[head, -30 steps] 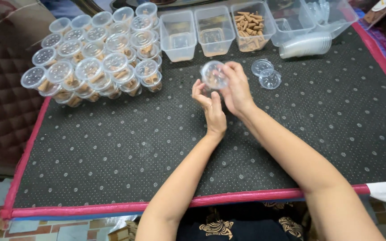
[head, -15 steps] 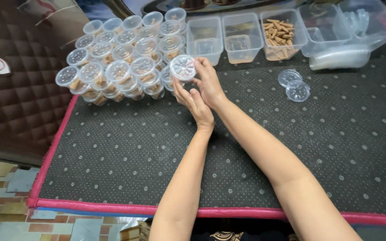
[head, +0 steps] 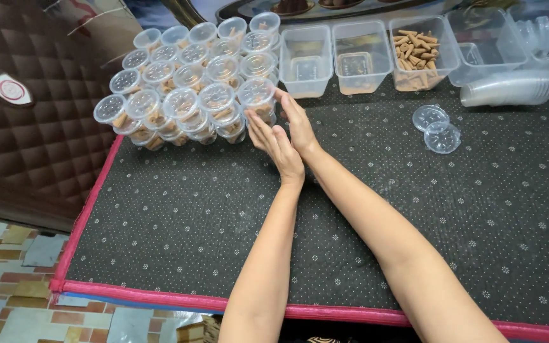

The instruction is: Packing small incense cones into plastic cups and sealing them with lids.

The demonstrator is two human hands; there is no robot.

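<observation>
Since 0.5 s ago, the lidded cup (head: pixel 257 93) has left the hands and joined the stacked cups (head: pixel 189 95). Left hand (head: pixel 276 145) and right hand (head: pixel 297 121), flat and empty, press its side. Squaring the stack on the worktop (head: pixel 223 216) looks underway.

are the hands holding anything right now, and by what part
Nothing is gripped. Both open hands, left hand and right hand, press flat against the side of the end lidded cup.

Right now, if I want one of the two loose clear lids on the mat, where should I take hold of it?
Probably pinch the nearer lid by its rim from above, on its free right side. It lies flat on the mat, and the other lid touches or overlaps its upper left edge.
</observation>
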